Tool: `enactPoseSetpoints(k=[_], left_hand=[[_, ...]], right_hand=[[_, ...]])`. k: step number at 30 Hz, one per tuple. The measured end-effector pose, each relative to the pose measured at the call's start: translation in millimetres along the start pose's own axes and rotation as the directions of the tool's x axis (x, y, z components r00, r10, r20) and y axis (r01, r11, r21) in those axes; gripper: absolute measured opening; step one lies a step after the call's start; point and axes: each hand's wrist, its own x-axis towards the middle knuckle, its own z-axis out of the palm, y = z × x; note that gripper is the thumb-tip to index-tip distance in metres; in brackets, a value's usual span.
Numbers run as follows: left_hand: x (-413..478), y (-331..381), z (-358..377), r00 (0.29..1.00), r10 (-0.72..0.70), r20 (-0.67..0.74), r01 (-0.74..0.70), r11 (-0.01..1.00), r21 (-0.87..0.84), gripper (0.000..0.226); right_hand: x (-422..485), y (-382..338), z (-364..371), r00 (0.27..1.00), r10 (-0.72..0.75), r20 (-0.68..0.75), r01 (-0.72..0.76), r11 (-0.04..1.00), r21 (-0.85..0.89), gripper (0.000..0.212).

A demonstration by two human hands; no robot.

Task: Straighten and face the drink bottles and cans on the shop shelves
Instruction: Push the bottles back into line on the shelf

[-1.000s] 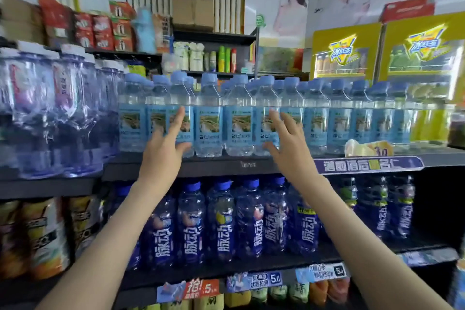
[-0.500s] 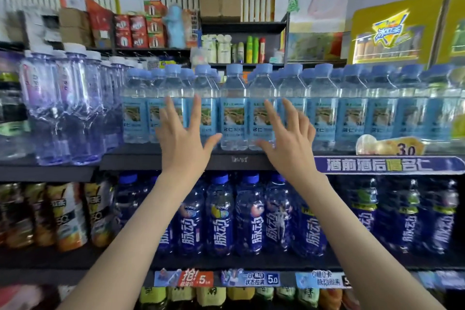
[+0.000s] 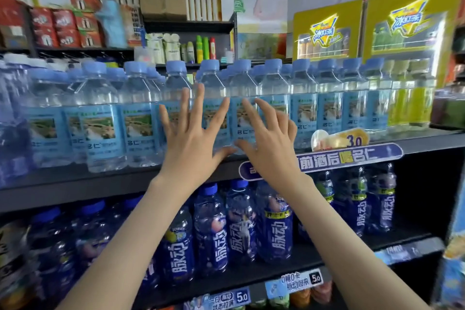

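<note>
Water bottles (image 3: 304,111) with light-blue caps, ranked shoulder to shoulder along the upper shelf (image 3: 100,180), labels mostly outward, fronts close to the shelf lip for easy reading; one tier down, dark-blue drink bottles (image 3: 276,231) in a similar rank; left hand (image 3: 191,141) spread flat over the fronts of the middle water bottles, seemingly touching, gripping nothing; right hand (image 3: 270,148) just beside it, fingers splayed and slightly bent, likewise gripping nothing, thumbs nearly meeting low by the shelf lip; probably a two-palmed press to level several fronts together rather than turning one at a time; smallest, yellow price tag (image 3: 339,139) marked 3.0, clipped at the lip to the right of both hands.
</note>
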Motion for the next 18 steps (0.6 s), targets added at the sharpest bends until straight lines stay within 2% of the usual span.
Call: enactPoseSetpoints(k=[4, 8, 12, 14, 16, 18], left_hand=[[13.2, 27.6, 5.5, 0.994, 0.076, -0.074, -0.076, 0.997, 0.003, 0.093], [26.3, 46.1, 13.3, 0.996, 0.08, -0.045, -0.08, 0.997, 0.017, 0.092], [32.6, 62.9, 19.3, 0.997, 0.061, -0.047, -0.062, 0.998, -0.005, 0.086], [36.3, 76.3, 21.4, 0.997, 0.051, -0.053, -0.052, 0.999, -0.003, 0.083], [40.8, 93.3, 21.9, 0.999, 0.025, -0.044, -0.026, 1.0, -0.015, 0.077], [46.4, 111.9, 22.8, 1.0, 0.002, -0.016, -0.002, 1.0, -0.029, 0.079]], right_hand=[[0.4, 28.9, -8.4, 0.998, 0.031, -0.053, -0.031, 0.999, -0.01, 0.068], [2.4, 36.5, -2.7, 0.997, 0.032, -0.069, -0.034, 0.999, -0.025, 0.074], [4.7, 53.3, -17.2, 0.998, -0.055, 0.033, 0.051, 0.993, 0.11, 0.074], [2.3, 72.9, -32.0, 0.995, -0.079, 0.056, 0.073, 0.991, 0.108, 0.071], [-0.5, 99.0, -45.2, 0.999, -0.031, -0.018, 0.032, 0.999, 0.036, 0.073], [-1.1, 126.7, -58.3, 0.993, 0.101, -0.061, -0.102, 0.995, -0.005, 0.078]])
